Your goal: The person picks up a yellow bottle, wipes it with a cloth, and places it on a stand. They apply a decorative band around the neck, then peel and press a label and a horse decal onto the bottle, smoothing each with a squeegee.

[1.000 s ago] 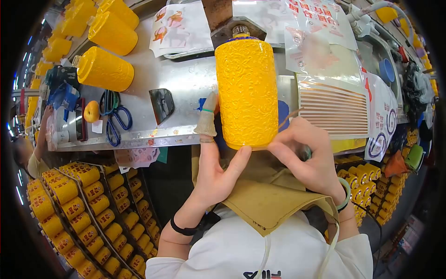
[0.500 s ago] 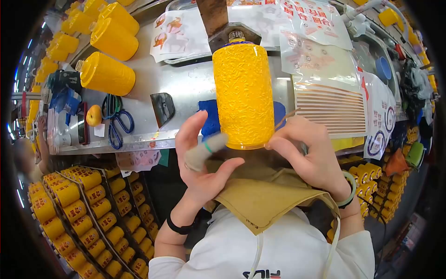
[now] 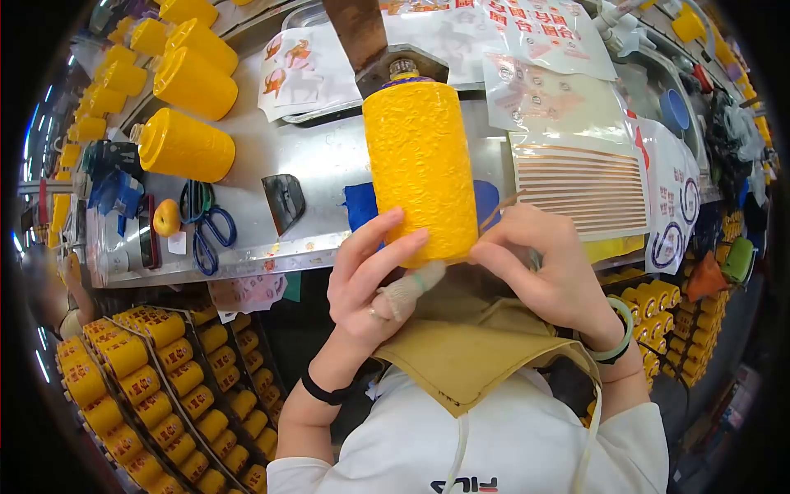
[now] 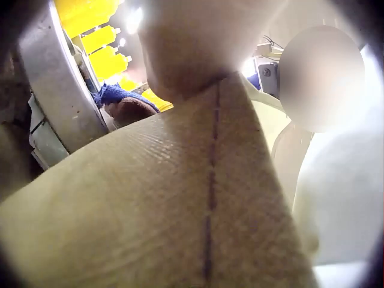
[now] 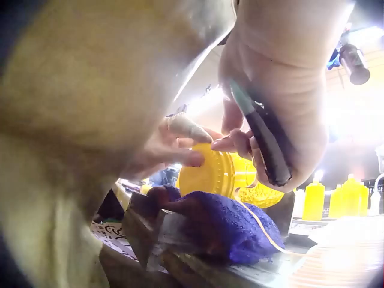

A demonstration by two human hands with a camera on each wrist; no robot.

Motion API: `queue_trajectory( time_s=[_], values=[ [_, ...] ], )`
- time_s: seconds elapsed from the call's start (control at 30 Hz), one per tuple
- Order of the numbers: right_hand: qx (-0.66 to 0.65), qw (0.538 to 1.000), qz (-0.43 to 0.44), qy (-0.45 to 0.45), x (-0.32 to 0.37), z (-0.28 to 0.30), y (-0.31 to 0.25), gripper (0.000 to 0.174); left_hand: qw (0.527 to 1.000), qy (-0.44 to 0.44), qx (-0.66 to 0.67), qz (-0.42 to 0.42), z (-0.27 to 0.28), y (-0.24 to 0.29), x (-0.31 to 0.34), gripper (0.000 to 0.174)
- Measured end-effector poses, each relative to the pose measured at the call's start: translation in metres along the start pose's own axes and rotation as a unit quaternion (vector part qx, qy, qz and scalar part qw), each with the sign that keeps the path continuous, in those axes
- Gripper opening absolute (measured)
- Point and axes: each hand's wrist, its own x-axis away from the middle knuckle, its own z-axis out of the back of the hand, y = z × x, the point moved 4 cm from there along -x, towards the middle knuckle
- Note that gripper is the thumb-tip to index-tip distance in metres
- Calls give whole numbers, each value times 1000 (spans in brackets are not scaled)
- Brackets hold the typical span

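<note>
- The yellow bottle [image 3: 418, 165] lies mid-frame above the worktop [image 3: 329, 156], neck toward the top, beside a dark metal holder [image 3: 432, 64], with blue cloth [image 5: 231, 225] beneath it.
- Its embossed wall looks rigid, probably glass or ceramic: likely heavy, breakable, slick where glossy. The relief may aid grip; best held round the body near the base, sparing the neck.
- The left hand [image 3: 374, 284] grasps that lower end, two fingers along the side, a covered fingertip at the base.
- The right hand [image 3: 535, 263] pinches the thin strip [image 5: 263, 230] at the base edge; it seems light, bendy and easily creased.
- Upper left, standing bottles [image 3: 188, 144] are opaque, contents hidden; lower left, racked bottles [image 3: 153, 399] fill rows. The blue cup [image 3: 674, 111], upper right, shows no readable contents.
</note>
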Motion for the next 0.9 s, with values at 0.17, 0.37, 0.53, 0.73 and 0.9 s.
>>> queue_trajectory(
  time_s=[0.17, 0.37, 0.53, 0.73, 0.9],
  values=[
    [-14, 1000, -20, -4, 1, 4, 4, 12, 985, 87, 64, 133, -4, -5, 17, 34],
    [-8, 1000, 4, 1, 3, 6, 7, 11, 999, -5, -45, 10, 3, 10, 1, 33],
    [-23, 1000, -18, -10, 7, 11, -8, 13, 992, 81, 40, 85, -5, -2, 16, 41],
    [-23, 999, -23, -6, 6, 9, 7, 14, 981, 95, 65, 154, -2, -3, 24, 40],
    [-16, 1000, -14, 2, 5, 9, 13, 14, 997, 44, -3, 58, 1, 11, 11, 38]
  ],
)
